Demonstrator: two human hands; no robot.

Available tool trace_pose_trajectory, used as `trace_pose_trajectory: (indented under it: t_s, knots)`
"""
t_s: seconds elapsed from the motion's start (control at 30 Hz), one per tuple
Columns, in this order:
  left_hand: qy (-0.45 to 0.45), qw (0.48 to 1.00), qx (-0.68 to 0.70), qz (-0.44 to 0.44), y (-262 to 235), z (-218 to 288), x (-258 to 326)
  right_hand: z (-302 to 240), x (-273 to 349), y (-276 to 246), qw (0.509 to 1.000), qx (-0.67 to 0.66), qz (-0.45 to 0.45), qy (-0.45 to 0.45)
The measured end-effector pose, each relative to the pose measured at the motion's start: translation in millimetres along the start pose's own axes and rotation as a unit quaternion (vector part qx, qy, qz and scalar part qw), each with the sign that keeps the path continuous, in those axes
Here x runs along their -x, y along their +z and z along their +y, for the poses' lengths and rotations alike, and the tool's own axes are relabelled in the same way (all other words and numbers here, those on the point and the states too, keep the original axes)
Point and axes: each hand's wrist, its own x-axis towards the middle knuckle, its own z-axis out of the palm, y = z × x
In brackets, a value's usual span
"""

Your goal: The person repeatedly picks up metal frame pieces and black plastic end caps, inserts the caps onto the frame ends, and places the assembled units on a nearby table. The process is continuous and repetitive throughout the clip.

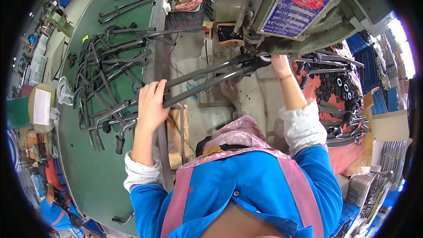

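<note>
A dark tubular metal frame (209,68) with two long parallel bars reaches from the green table to the machine head. My left hand (153,102) is closed around its bars at the table's edge. My right hand (280,67) is closed at the frame's far end, beside a dark joint piece (254,63) under the green press-like machine (304,9); its fingertips are partly hidden by the machine. On the left, the held frame's bent legs overlap a pile of similar dark frames (108,68), so where it ends there is hard to make out.
Loose tubes (132,6) lie farther back on the green table (101,180). On the right, a red-covered surface (341,156) bears tubes and small black parts (337,83). A dark crate (187,19) with cloths stands behind the table edge, near a small parts tray (230,41).
</note>
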Motion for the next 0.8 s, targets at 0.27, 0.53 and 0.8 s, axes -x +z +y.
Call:
trace_pose_trajectory:
  t_s: [0.27,0.53,0.8]
  knots:
    - [0.004,0.998,0.061,-0.029,16.7,30.2,72.9,63.3,-2.8,14.9,0.992,-0.042,-0.097,0.07]
    - [-0.026,0.986,0.113,-0.118,35.8,70.3,99.4,14.9,-84.5,110.1,0.976,0.071,-0.084,-0.188]
    - [-0.081,0.989,0.079,-0.095,38.2,87.6,100.0,23.3,-123.8,129.2,0.952,0.148,-0.251,-0.093]
